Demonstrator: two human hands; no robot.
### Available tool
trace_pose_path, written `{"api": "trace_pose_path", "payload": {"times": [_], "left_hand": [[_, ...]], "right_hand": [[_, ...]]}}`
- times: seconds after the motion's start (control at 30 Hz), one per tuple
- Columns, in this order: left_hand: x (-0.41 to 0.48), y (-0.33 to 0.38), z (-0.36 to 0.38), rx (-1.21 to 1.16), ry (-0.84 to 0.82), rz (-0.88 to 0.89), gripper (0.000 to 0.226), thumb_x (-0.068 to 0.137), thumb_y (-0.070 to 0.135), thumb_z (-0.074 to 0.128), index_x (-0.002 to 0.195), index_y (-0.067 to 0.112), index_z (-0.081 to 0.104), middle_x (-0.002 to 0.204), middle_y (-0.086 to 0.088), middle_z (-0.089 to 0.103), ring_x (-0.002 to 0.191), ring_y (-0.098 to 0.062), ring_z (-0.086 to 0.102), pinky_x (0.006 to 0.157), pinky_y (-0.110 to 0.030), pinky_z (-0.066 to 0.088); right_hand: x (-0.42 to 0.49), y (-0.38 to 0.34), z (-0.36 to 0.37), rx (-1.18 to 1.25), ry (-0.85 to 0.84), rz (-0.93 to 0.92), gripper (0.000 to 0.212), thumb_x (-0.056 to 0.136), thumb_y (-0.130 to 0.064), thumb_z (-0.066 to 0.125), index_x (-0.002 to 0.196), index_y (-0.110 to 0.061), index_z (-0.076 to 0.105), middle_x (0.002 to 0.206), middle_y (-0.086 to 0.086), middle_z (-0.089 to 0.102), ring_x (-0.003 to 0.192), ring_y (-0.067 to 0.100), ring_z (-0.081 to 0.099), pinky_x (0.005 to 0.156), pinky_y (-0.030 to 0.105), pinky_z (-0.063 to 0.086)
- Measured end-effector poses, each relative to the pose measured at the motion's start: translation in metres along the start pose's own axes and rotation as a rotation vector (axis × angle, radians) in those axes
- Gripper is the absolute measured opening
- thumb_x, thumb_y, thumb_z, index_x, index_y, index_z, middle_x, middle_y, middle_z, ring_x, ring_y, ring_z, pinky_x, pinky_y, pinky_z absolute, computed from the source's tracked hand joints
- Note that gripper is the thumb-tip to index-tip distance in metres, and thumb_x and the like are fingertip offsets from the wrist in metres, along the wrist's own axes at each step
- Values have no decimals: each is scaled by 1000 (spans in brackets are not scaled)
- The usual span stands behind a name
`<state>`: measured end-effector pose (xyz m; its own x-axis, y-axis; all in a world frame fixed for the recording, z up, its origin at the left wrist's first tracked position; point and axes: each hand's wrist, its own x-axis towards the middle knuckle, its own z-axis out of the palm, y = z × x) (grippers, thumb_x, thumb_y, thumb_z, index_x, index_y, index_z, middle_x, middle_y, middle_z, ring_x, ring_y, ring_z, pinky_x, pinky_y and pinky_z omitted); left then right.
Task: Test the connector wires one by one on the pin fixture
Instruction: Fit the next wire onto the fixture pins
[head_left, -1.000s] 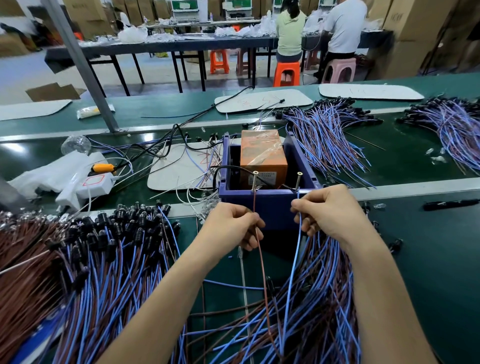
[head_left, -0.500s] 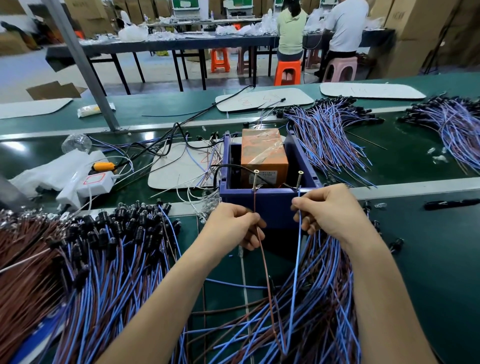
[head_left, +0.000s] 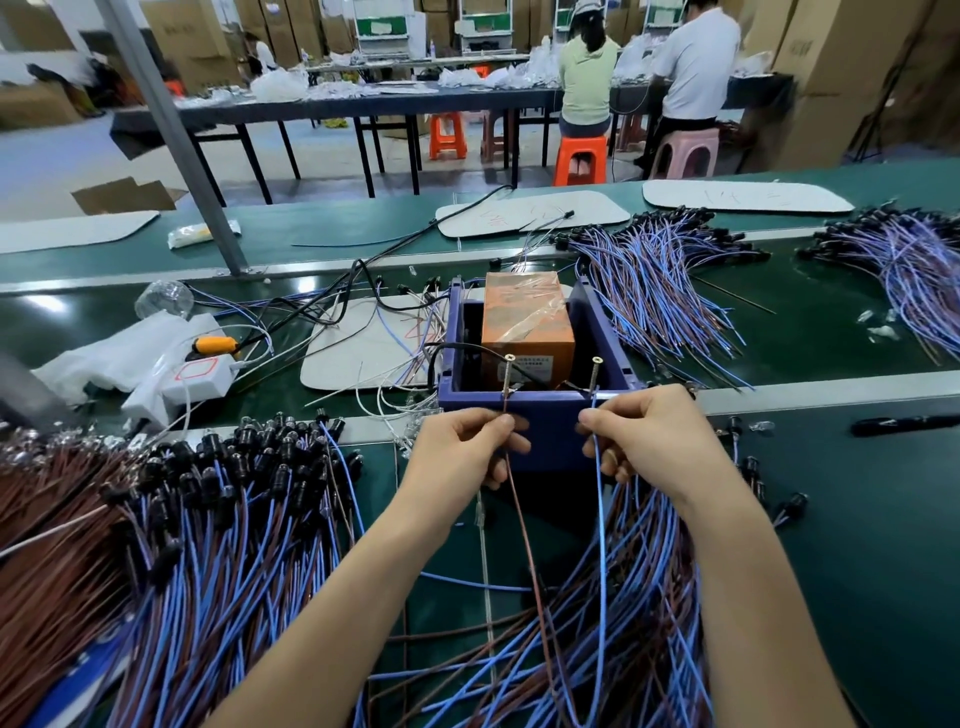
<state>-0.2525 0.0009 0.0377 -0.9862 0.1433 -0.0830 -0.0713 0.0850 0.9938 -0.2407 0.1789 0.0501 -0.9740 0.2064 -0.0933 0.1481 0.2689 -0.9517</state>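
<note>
Pinching a brown wire (head_left: 525, 540), the left hand (head_left: 460, 460) holds its tip at the foot of the left pin (head_left: 507, 375) on the blue box (head_left: 551, 423); the right hand (head_left: 657, 439) pinches a blue wire (head_left: 601, 545) up to the right pin (head_left: 594, 374).

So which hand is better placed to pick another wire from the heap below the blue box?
Probably the right hand: it sits right over that heap, while the left hand is off to its side.
</note>
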Motion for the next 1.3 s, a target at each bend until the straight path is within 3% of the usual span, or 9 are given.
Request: {"api": "trace_pose_path", "payload": {"times": [0.3, 0.47, 0.6, 0.7, 0.9, 1.3], "left_hand": [[-6, 4, 8, 9, 55, 1, 26, 96, 21, 55, 85, 10, 75, 55, 5, 54, 42, -4, 40, 43, -13, 35], [-3, 12, 17, 142, 247, 89, 28, 94, 26, 58, 72, 20, 74, 46, 12, 51, 42, -1, 41, 47, -15, 34], [1, 13, 17, 227, 305, 113, 32, 92, 25, 61, 62, 23, 72, 40, 13, 48, 40, 0, 40, 48, -15, 35], [3, 13, 16, 284, 312, 101, 34, 91, 26, 61, 59, 26, 71, 39, 14, 49, 41, 1, 43, 45, -9, 32], [3, 15, 14, 279, 286, 72, 33, 91, 26, 60, 61, 25, 72, 39, 12, 46, 36, -2, 37, 49, -21, 30], [3, 17, 11, 242, 245, 46, 31, 93, 23, 59, 66, 19, 75, 43, 10, 51, 38, 0, 40, 56, -23, 33]], "right_hand": [[0, 2, -4, -15, -36, -30, 22, 91, -16, 64, 71, -13, 72, 54, 1, 67, 40, 7, 51, 43, 18, 41], [-1, 2, -6, -8, -47, -30, 23, 91, -18, 64, 70, -14, 72, 54, 1, 68, 41, 6, 51, 45, 19, 43], [-1, 1, -7, 7, -65, -21, 22, 91, -18, 64, 71, -15, 72, 53, 0, 67, 40, 5, 51, 44, 18, 42], [-1, 1, -7, 17, -66, -27, 22, 91, -17, 64, 71, -14, 72, 51, 0, 66, 39, 5, 50, 42, 16, 40], [-1, 1, -6, 44, -69, -18, 24, 91, -16, 63, 70, -11, 72, 51, 2, 65, 39, 7, 49, 43, 16, 40], [-1, 2, -8, 37, -73, -49, 21, 90, -15, 65, 71, -13, 73, 51, 1, 65, 39, 6, 48, 42, 15, 40]]}}
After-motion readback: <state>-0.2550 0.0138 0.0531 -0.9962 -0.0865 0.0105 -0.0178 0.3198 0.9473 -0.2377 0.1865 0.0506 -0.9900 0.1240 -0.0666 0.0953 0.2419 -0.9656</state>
